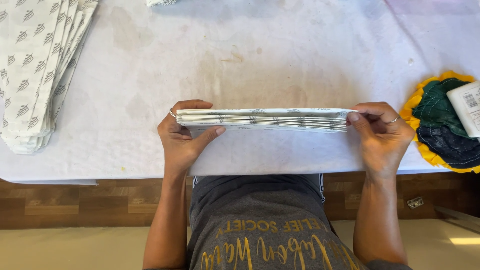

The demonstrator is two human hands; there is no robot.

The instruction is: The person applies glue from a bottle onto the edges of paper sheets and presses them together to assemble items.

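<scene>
Hands, left (182,137) and right (382,135), pinch paper stack (262,120) ends.

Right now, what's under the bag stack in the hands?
Under the bag stack, held edge-on by the left hand and right hand, lies the white table cover. The strip directly beneath is hidden.

Both hands, left hand (182,137), right hand (381,132), gripping paper stack (262,120) ends, above white table (280,55)

- Stack of white paper bags (262,120), seemingly grey-patterned, stands on edge, lengthwise left to right.
- It sits at the near middle of the white surface (240,60).
</scene>
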